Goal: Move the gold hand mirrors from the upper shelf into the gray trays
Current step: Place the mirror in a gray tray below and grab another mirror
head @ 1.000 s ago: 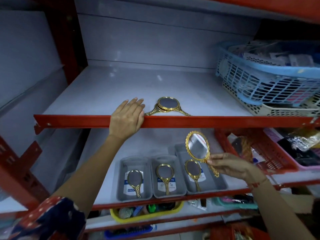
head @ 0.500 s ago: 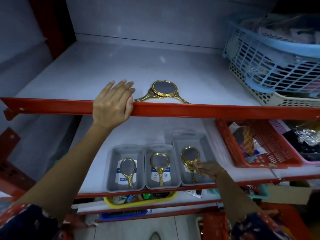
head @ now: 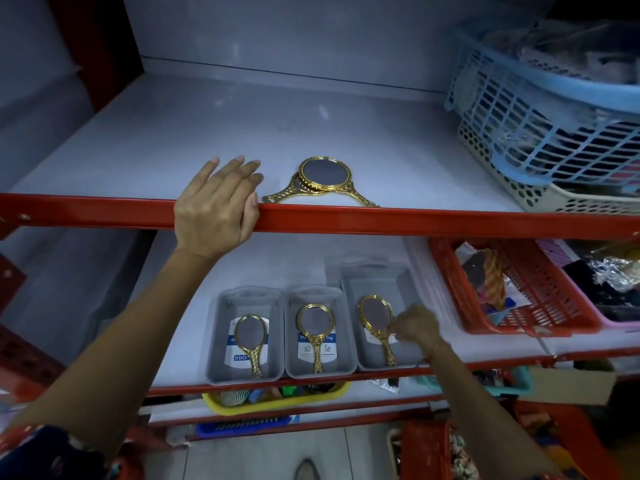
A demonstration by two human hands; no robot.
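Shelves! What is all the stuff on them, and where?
gold hand mirrors: two stacked, upper shelf front edge; three more, one per tray below
gray trays: three, lower shelf, side by side
blue basket: one, upper shelf right, atop a cream basket
red basket: one, lower shelf right
yellow bin: one, below the trays
left hand: on the red shelf edge
right hand: at the right tray's mirror

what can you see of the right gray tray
The right gray tray is a shallow rectangular bin of matte gray plastic with rounded corners and a tab at its far end. It sits on the lower shelf, set further back than the two trays to its left, beside the red basket. A gold mirror lies inside, handle toward the front, over a white label. The right hand reaches in, fingers at the mirror's handle.
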